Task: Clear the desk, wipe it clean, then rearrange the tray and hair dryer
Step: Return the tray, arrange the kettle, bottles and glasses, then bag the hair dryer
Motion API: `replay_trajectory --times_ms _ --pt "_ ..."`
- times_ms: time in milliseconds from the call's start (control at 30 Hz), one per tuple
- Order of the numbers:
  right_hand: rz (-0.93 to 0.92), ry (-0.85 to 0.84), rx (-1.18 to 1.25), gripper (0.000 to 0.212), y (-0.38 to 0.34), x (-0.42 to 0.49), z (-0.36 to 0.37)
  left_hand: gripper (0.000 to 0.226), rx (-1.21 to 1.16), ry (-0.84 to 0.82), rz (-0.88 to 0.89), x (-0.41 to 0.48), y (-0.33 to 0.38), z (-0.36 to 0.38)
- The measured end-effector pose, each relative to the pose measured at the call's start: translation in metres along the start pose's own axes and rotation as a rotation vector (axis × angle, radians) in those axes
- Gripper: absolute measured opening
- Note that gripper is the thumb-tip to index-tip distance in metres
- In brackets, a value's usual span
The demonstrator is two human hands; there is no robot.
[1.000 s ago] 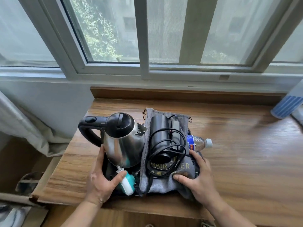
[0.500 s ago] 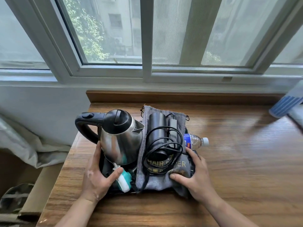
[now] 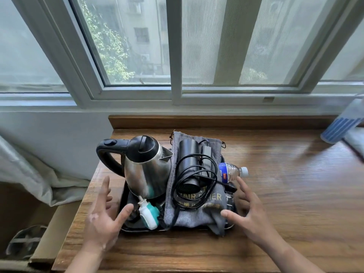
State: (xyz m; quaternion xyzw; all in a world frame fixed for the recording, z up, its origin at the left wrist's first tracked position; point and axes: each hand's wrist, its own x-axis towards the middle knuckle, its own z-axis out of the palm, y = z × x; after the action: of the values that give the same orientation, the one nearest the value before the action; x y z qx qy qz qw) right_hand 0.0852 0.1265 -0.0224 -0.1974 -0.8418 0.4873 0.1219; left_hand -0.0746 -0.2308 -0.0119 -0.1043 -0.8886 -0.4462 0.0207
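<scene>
A black tray sits on the left part of the wooden desk. On it stand a steel kettle with a black handle, a teal and white plug-in device, and a grey pouch with the black hair dryer and its coiled cord on top. A water bottle lies at the tray's right side. My left hand hovers open just left of the tray. My right hand hovers open just right of it. Neither hand holds anything.
A window and sill run along the back of the desk. A blue-striped white cloth lies at the far right edge. A curtain and a cardboard box are left of the desk, below its edge.
Both hands have let go of the tray's sides and opened, drawing slightly outward. The tray with its load now rests on the desk, a little farther back than before.
</scene>
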Motion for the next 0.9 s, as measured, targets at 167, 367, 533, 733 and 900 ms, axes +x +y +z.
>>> replay_trajectory --times_ms 167,367,533,733,900 --pt "-0.084 0.013 -0.064 0.091 -0.024 0.004 -0.025 0.087 0.018 0.008 0.263 -0.03 0.044 0.003" --pt "-0.182 -0.17 -0.21 0.099 -0.056 0.034 -0.016 0.096 0.194 -0.21 0.355 -0.014 0.098 0.06" --pt "-0.19 -0.242 -0.242 0.106 -0.06 0.049 -0.004 0.105 0.27 -0.292 0.208 -0.003 0.112 0.081" --pt "-0.135 -0.281 -0.192 0.117 -0.066 0.057 0.001 0.095 0.155 -0.31 0.063 0.006 0.136 0.09" --pt "-0.137 -0.299 -0.144 0.121 -0.064 0.058 0.004 0.077 0.045 -0.277 0.029 0.005 0.139 0.1"
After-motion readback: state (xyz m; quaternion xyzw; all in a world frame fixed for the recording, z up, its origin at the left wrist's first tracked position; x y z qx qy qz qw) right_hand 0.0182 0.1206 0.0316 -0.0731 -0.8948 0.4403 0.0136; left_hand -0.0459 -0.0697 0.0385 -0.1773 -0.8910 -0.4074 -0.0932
